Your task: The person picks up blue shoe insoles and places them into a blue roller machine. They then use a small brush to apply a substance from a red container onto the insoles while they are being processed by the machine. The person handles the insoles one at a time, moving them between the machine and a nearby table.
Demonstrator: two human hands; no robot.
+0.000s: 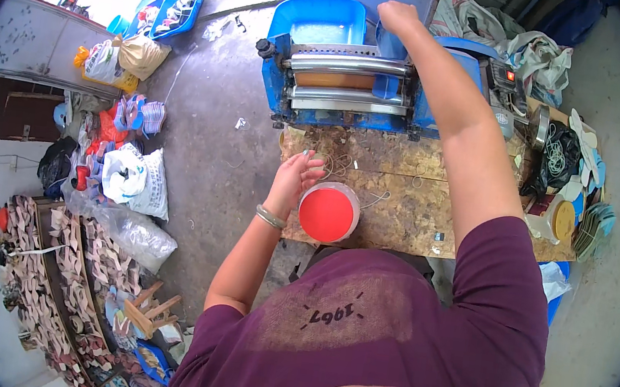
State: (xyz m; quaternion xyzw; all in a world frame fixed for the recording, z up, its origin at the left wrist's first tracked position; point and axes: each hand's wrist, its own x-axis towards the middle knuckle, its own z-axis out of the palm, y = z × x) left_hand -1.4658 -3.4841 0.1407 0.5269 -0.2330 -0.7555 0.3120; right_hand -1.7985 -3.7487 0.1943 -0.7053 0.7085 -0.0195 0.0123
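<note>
Left hand (295,178): held open, fingers loosely spread, over the worn chipboard surface (400,212); nothing is gripped. Just beside it, on its right, a round clear plastic tub with a red lid (328,212) stands at the near edge of the surface; loose rubber bands (337,164) lie just beyond the fingers. Right hand (396,17): stretched far forward and closed into a loose fist over the back of the blue roller machine with steel cylinders (351,82); whether anything is gripped inside it cannot be told. A blue plastic tray (317,20) sits just left of that hand, behind the rollers. Risk noted: with the right forearm laid across the machine, skin or sleeve could be drawn in should the rollers turn; the tub, set so near the edge, could be knocked to the floor by a careless sweep of the left hand. To the right of the right arm, a heap of flat cut pieces (586,181) and a black bag are crowded at the surface's end. The grey concrete floor (217,128) to the left of the left hand carries stuffed plastic bags (134,176), blue trays and rows of stacked sole-like pieces (67,280).
</note>
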